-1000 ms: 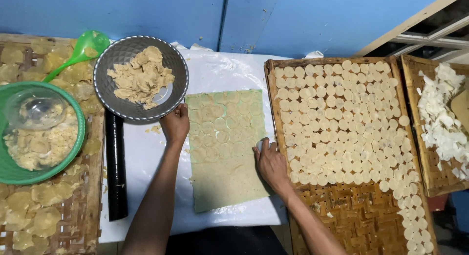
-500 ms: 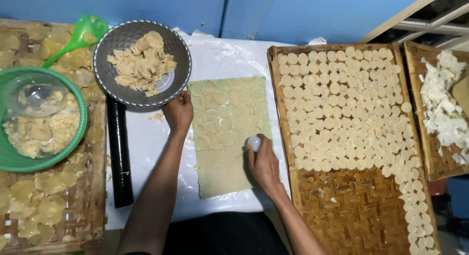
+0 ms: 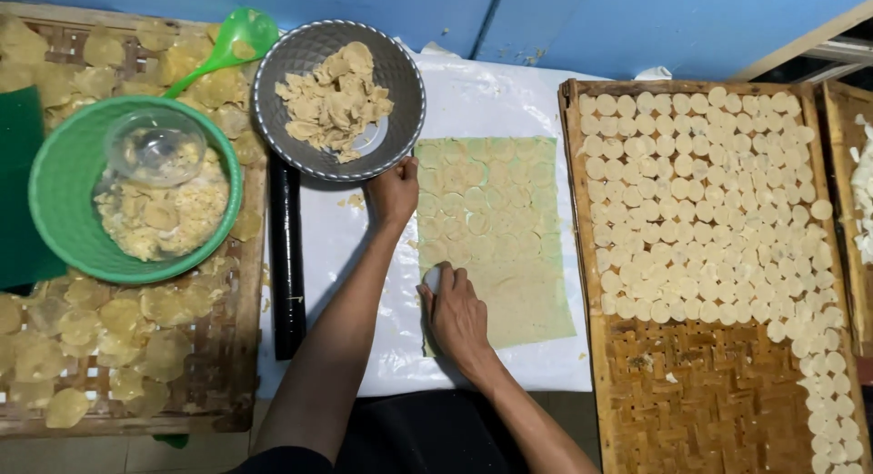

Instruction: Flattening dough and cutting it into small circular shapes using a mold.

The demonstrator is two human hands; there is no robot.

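— Two hands on one thing, is that right?

— Yes. Both rest on the flat dough sheet (image 3: 496,233), a pale greenish rectangle marked all over with round cut outlines, lying on white plastic sheeting (image 3: 355,256) in the middle of the work surface.

— What are the fingers doing?

— The right hand (image 3: 457,312) sits at the sheet's near left edge, fingers curled down around a small pale round object (image 3: 433,279), which looks pressed against the dough; what the object is, I cannot tell. The left hand (image 3: 393,192) lies at the sheet's far left corner, fingers bent and pressing down on it, holding nothing that I can see.

— And around them?

— Just beyond the left hand stands a grey bowl (image 3: 338,99) filled with dough scraps. A black rolling pin (image 3: 285,256) lies along the plastic's left edge. To the right is a woven bamboo tray (image 3: 718,401) with rows of small pale dough discs (image 3: 700,201) covering its far part. To the left, a green basin (image 3: 64,210) holds more scraps and a clear glass bowl (image 3: 156,147), resting on another woven tray (image 3: 227,383) strewn with yellowish dried rounds (image 3: 118,319). A green ladle (image 3: 232,42) lies near the grey bowl.
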